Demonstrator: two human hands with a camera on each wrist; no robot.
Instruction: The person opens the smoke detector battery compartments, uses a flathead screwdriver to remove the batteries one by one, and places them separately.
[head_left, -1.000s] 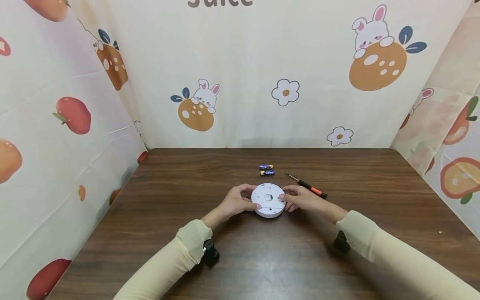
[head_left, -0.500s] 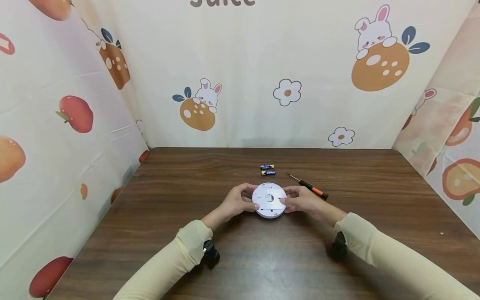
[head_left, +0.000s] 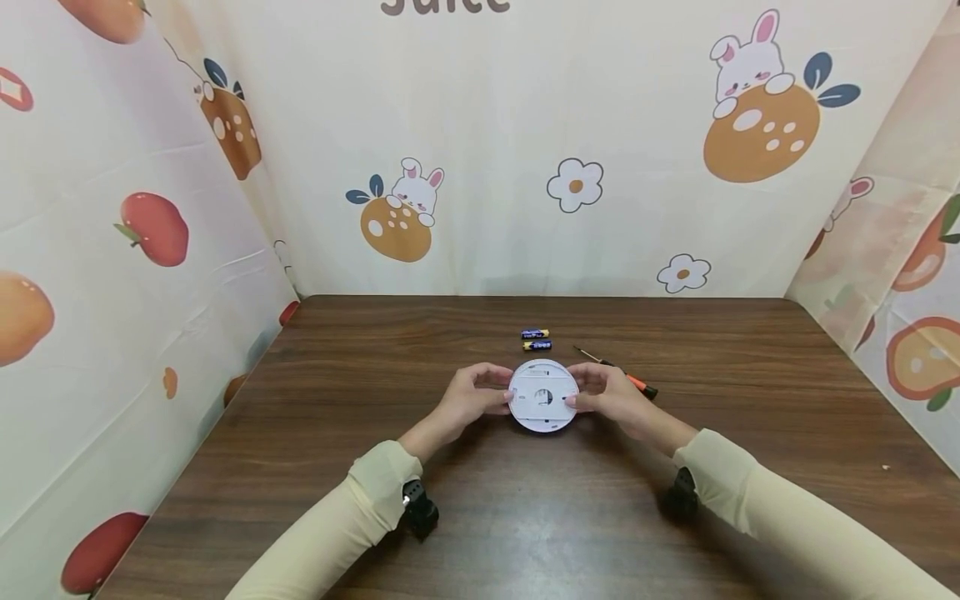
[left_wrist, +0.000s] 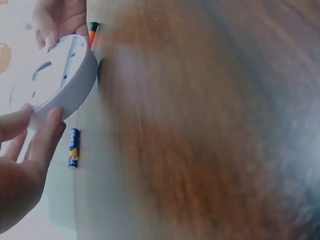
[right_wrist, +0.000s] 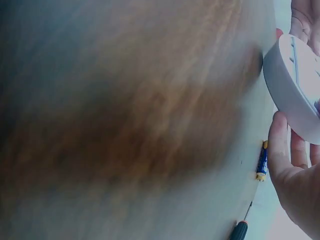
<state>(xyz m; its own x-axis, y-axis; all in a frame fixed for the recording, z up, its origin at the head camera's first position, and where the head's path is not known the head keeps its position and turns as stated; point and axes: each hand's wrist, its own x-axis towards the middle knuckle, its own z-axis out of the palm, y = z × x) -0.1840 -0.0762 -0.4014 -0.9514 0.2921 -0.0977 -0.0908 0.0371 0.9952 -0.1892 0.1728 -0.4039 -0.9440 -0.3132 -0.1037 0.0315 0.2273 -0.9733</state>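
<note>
Both hands hold a round white device (head_left: 543,414) between them, its flat face with slots and a central hole turned up toward the head camera. At its left rim is my left hand (head_left: 467,402), thumb on the edge of the face and fingers around the side. My right hand (head_left: 617,402) grips the opposite rim, thumb lying on the face. The left wrist view shows the thick smooth side wall of the device (left_wrist: 75,90), raised and tilted, with fingertips (left_wrist: 54,117) against it. Its underside is hidden.
Two blue-and-yellow batteries, a front one (head_left: 537,345) and a back one (head_left: 535,333), lie just beyond the device. A black-and-orange screwdriver (head_left: 639,384) lies behind the right hand, partly covered by it. A patterned cloth (head_left: 480,233) borders the brown table (head_left: 375,350).
The device has shifted slightly away and to the right, and its face tilts more toward the head camera. My left thumb sits higher along the rim. The right hand now covers more of the screwdriver.
</note>
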